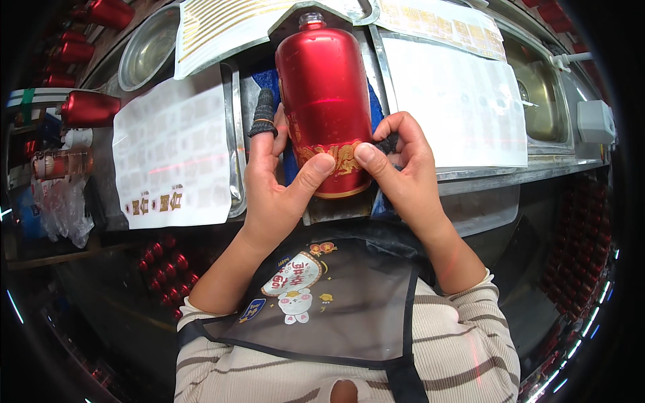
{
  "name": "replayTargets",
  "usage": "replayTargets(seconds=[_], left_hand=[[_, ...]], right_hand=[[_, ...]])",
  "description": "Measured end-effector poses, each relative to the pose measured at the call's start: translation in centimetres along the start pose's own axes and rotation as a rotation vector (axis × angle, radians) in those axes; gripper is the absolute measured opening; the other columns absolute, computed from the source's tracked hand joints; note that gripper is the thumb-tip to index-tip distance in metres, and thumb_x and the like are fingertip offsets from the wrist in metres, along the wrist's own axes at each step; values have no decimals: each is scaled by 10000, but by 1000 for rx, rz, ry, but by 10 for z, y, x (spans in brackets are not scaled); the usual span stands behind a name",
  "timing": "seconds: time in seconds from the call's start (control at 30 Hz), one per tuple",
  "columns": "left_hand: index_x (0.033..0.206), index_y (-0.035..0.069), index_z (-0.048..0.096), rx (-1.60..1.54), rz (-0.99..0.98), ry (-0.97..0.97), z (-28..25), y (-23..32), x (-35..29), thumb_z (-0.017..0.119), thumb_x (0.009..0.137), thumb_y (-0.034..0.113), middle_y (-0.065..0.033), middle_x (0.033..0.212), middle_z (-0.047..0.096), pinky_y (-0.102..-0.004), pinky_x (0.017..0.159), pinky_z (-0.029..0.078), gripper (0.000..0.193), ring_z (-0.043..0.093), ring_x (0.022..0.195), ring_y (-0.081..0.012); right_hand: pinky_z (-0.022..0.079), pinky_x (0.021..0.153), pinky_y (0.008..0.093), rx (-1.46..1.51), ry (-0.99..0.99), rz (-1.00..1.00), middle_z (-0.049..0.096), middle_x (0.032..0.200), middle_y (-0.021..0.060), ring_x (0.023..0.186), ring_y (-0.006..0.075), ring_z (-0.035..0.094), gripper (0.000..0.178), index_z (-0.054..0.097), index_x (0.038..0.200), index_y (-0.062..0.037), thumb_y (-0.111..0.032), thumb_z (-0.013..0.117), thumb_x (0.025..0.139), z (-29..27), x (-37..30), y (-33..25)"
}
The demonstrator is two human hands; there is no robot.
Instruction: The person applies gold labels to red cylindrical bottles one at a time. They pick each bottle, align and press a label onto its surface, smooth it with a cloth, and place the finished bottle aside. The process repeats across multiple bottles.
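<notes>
A shiny red bottle [326,87] lies between my hands with its clear neck pointing away from me. Around its base runs a gold patterned decal band [342,160]. My left hand [279,171] grips the left side, its thumb pressed on the band and a dark finger cot on one finger. From the right, my right hand [403,161] holds the same end, thumb on the gold band and index finger bent. A dark cover shows on a right finger too. Under the bottle a blue cloth [377,107] shows at both sides.
White decal sheets [171,144] lie on a tray at left, and another sheet [457,107] at right. A metal bowl [149,48] stands at far left, near more red bottles [91,109]. A sink [537,94] is at right. Rows of red bottles [578,248] stand below.
</notes>
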State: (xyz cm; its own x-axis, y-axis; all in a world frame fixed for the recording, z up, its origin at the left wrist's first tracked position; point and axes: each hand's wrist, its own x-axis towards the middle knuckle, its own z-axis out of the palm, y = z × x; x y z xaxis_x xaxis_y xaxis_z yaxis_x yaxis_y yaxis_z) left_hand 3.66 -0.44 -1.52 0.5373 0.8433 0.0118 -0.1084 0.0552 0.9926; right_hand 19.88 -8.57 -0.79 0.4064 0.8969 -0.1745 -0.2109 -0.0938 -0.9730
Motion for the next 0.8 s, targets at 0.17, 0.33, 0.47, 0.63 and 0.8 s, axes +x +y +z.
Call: replayTargets(seconds=[0.17,0.33,0.47,0.63,0.8], left_hand=[[1400,-102,327,34,-4,2,-7,-3,-4,813,847,264,-222,1443,451,-360,1129,339,822,444,1351,-261],[1386,-49,412,551,90,-135,-17,-14,-5,883,702,337,-218,1415,503,-527,1191,55,915,398,1405,-344],[1437,-44,404,581,207,22,-7,-17,-10,881,684,340,-210,1440,503,-573,1199,-1,971,408,1409,-344],[1516,-51,294,735,377,60,-6,-23,-11,875,680,320,-224,1485,459,-575,1199,5,1083,423,1402,-345],[1500,-47,291,577,226,2,-9,-29,-13,884,687,312,-218,1469,476,-573,1194,17,1068,452,1376,-332]], right_hand=[[321,535,151,26,-33,100,549,822,-48,709,-11,502,185,560,973,-68,-239,631,972,-9,1,-10],[474,786,221,312,168,136,615,928,44,850,97,597,200,593,1047,-4,-23,619,850,-33,-2,-19],[528,766,273,-195,107,-335,624,933,68,850,135,627,289,563,1104,7,10,663,832,17,-23,-43],[508,672,280,-655,184,-628,638,871,78,767,138,628,179,610,1000,4,-55,712,864,29,-13,-25],[493,729,211,-263,287,-15,630,922,36,811,73,587,192,591,1036,3,-12,704,882,-22,-10,1]])
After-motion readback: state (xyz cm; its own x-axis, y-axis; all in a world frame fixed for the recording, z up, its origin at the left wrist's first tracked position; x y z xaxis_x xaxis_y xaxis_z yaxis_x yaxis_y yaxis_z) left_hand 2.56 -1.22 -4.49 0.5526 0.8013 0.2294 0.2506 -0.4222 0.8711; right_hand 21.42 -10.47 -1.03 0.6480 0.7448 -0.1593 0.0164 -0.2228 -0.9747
